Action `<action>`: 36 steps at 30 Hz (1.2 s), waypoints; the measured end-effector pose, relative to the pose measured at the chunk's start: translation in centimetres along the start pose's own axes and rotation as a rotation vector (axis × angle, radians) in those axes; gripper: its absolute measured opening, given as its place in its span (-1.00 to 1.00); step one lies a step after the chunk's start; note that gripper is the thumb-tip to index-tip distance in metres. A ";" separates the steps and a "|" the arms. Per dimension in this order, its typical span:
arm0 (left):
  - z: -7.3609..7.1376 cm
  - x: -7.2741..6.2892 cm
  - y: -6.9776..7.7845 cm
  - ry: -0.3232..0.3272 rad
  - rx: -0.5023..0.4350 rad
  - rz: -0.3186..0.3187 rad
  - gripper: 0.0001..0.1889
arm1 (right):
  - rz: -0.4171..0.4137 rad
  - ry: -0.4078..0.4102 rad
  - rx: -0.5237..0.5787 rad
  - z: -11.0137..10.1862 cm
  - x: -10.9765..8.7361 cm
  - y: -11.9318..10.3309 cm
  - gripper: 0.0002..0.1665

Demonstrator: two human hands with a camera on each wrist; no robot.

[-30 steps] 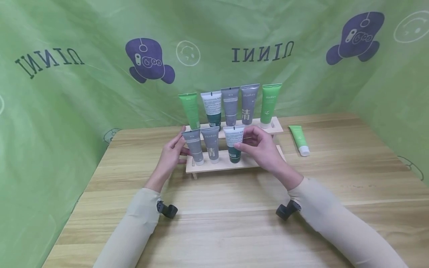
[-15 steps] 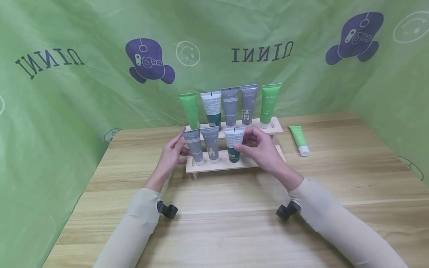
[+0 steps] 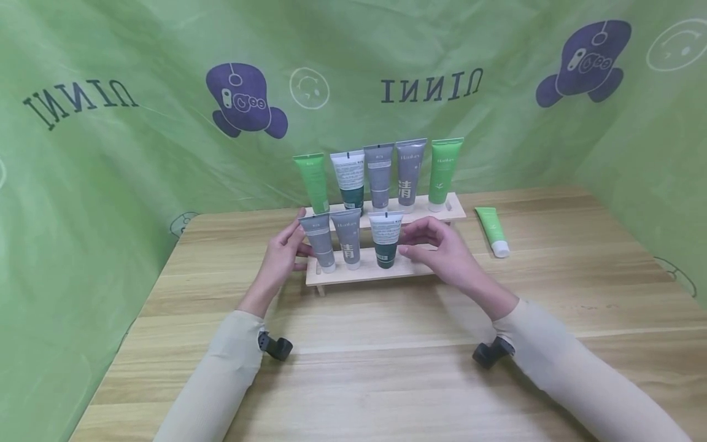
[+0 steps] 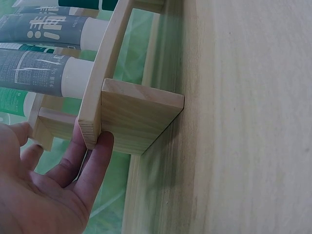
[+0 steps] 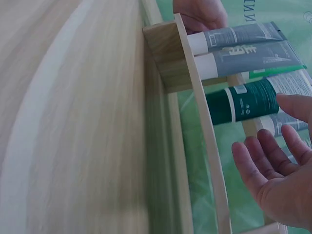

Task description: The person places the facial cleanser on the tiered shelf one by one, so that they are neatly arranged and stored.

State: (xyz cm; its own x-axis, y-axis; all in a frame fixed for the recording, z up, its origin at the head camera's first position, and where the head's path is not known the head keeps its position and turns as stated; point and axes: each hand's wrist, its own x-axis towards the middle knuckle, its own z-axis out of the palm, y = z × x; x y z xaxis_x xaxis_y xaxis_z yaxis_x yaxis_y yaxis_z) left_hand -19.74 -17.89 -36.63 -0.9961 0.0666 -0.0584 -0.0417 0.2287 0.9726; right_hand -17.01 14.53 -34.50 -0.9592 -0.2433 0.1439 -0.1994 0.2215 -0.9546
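Observation:
A small two-tier wooden rack (image 3: 359, 274) bears upright squeeze tubes on both steps. On its lower step, a white and dark green tube (image 3: 385, 239) stands right of two grey tubes, one grey tube (image 3: 318, 240) at the left end and a grey tube with large lettering (image 3: 348, 238) beside it. My right hand (image 3: 444, 248) is just right of the green and white tube, thumb and fingers spread apart and holding nothing. At the rack's left end, my left hand (image 3: 280, 255) touches the shelf edge with extended fingertips, seen closely in the left wrist view.
The upper step carries several tubes, among them a green tube (image 3: 312, 183) at left and another green tube (image 3: 444, 172) at right. A loose green tube (image 3: 492, 231) with a white cap lies on the wooden table (image 3: 375, 368) right of the rack. Green printed cloth (image 3: 353, 49) hangs behind.
My right hand has let go of the white and dark green tube and drawn back slightly to the right. That tube stays standing on the lower step. My left hand keeps its place.

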 end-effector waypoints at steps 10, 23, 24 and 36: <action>0.1 -0.2 0.1 0.001 -0.039 0.002 -0.49 | 0.044 0.017 0.039 -3.0 -1.6 1.1 -0.53; 0.1 -0.2 0.1 0.004 -0.029 0.005 -0.48 | 0.038 0.042 0.210 -8.6 -3.7 3.7 -0.67; 0.1 -0.2 0.1 0.005 -0.028 0.004 -0.48 | 0.029 0.047 0.220 -9.1 -3.8 3.8 -0.70; 0.1 0.0 -0.1 0.014 -0.006 -0.009 -0.51 | 0.131 0.082 0.179 -14.8 -4.4 6.3 -0.67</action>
State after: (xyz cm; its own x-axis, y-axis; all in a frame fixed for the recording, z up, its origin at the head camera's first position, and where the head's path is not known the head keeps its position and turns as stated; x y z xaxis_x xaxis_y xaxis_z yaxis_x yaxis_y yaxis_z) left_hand -19.76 -17.81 -36.70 -0.9967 0.0507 -0.0640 -0.0511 0.2235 0.9734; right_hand -17.05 31.02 -37.30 -0.9890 -0.1447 0.0295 -0.0404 0.0735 -0.9965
